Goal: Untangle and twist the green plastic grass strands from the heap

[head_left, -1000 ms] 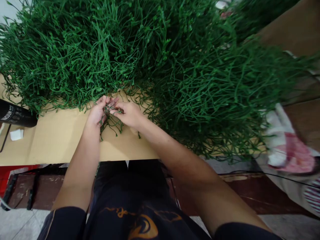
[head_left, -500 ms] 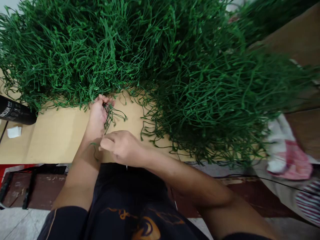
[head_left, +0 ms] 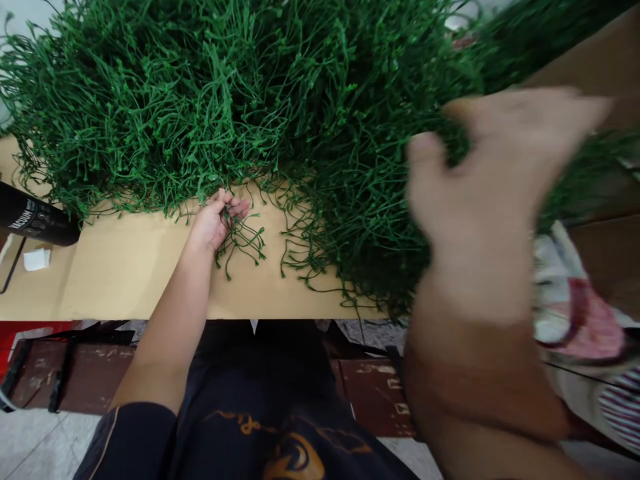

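My left hand (head_left: 220, 219) is closed around a small bunch of thin green artificial stems (head_left: 243, 239), whose knobbed ends hang out over the cardboard. It rests at the near edge of a large heap of the same green stems (head_left: 190, 100). My right hand (head_left: 493, 167) is raised over the right part of the heap, close to the camera and blurred. Its thumb stands apart from the fingers, and nothing shows between them. The far fingertips are smeared by motion.
The tan cardboard (head_left: 125, 267) covers the tabletop. On the left lie a black vacuum bottle (head_left: 37, 217) and a white scrap (head_left: 37, 259). Brown boxes (head_left: 613, 247) and a pink-and-white cloth (head_left: 580, 313) are on the right. A maroon bench (head_left: 95, 373) is below.
My right hand has swung from beside my left forearm up and right over the heap. The single stem near its fingers no longer shows. My left hand moved slightly right, still gripping its bunch.
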A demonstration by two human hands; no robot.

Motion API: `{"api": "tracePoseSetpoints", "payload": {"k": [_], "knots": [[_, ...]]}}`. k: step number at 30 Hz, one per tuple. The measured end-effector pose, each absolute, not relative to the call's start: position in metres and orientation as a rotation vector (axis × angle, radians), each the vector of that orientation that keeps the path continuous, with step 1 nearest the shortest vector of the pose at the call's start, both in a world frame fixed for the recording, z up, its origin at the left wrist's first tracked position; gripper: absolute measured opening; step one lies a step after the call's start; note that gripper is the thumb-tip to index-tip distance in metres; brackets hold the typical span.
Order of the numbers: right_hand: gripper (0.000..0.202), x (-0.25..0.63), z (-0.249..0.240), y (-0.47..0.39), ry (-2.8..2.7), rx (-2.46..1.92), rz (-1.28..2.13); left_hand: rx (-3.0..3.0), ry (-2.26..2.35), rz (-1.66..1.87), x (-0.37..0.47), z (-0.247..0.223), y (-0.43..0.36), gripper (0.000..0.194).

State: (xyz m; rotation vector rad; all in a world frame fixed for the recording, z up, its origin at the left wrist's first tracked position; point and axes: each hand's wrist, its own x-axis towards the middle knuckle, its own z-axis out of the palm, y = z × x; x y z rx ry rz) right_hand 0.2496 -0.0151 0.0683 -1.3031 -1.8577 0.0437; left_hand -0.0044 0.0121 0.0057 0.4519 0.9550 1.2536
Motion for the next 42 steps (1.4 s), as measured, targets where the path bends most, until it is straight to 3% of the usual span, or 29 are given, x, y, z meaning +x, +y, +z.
{"api": "tracePoseSetpoints", "payload": {"k": [2,5,7,23,30,37,42], "knots": [[0.02,0.201,0.048,-0.016,-1.915,-1.47,0.127,0.452,0.945,1.266,-0.004,0.006,0.012,0.034],[0.016,0.136,0.02,-0.014,-2.183,-1.388,0.711,0.449,0.925,1.294,-0.005,0.006,0.013,0.036],[0.017,0.114,0.01,-0.014,-2.206,-1.362,0.84,0.45,0.894,1.303,-0.006,0.005,0.013,0.036],[0.018,0.126,0.007,-0.016,-1.926,-1.26,0.627,0.428,0.883,1.304,-0.01,0.003,0.017,0.037],[0.021,0.119,0.012,-0.038,-1.977,-0.893,0.562,0.394,1.017,1.38,-0.004,0.009,0.016,0.039],[0.028,0.145,0.069,-0.082,-1.875,-0.74,0.485,0.338,1.072,1.509,-0.007,0.009,0.019,0.034],[0.032,0.161,0.076,-0.059,-1.836,-0.976,0.388,0.365,0.909,1.418,-0.014,0.005,0.016,0.037]]}}
